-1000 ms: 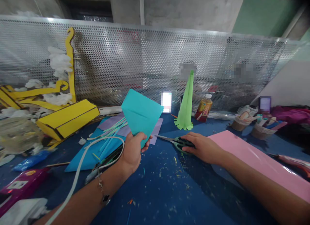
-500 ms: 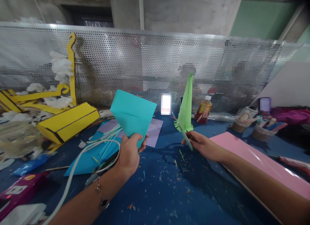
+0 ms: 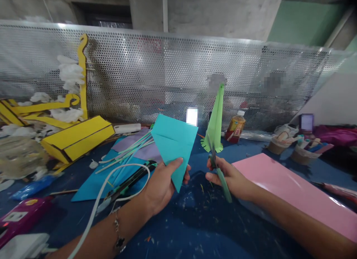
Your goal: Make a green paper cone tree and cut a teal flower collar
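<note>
The left hand [image 3: 163, 182] pinches the folded blue paper [image 3: 174, 140] to the left of the green paper cone [image 3: 216, 121], with its thumb flat on the front, its fingers curled behind, and the paper's sharp corner pointing down. The right hand [image 3: 230, 177] is on the near side of the cone, its arm stretched in from the right, and it grips the scissors [image 3: 222, 182] by their green handles, blades tipped up.

Grey wall [image 3: 223, 13] behind perforated screen [image 3: 125, 73]

Craft workspace: scissors [image 3: 224, 184], pink sheet [image 3: 279, 181], green paper cone [image 3: 215, 121], scrap-littered table [image 3: 178, 229].
</note>
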`<state>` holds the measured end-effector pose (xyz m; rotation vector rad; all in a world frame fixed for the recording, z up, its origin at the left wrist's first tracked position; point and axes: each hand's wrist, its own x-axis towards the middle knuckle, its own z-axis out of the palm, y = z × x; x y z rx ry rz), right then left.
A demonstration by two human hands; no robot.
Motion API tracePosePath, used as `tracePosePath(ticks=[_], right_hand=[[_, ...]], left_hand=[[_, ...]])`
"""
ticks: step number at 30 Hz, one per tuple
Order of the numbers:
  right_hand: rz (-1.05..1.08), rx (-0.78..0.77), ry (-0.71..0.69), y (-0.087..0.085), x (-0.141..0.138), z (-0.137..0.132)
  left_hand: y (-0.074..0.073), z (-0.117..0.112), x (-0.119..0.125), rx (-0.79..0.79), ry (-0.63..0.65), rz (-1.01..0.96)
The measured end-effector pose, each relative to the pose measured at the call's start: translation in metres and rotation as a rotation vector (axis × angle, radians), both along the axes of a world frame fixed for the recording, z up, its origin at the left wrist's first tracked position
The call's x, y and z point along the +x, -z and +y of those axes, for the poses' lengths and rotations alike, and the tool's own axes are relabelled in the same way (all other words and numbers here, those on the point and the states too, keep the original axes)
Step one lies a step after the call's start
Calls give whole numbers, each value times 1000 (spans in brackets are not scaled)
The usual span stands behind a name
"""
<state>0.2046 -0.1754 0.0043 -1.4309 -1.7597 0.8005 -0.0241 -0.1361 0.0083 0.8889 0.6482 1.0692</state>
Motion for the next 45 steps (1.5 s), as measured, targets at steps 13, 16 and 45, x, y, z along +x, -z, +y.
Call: tracePosePath(ticks=[13, 16, 45], right_hand=[[87, -79, -58, -1, -16, -8], [75, -131, -87, -1, -22, -10], [-273, -41, 60, -4, -45, -20]], left_hand=[[-9, -6, 1, -12, -91, -50], [-10, -11, 4, -2, -75, -76], [5, -24, 14, 19, -57, -164]])
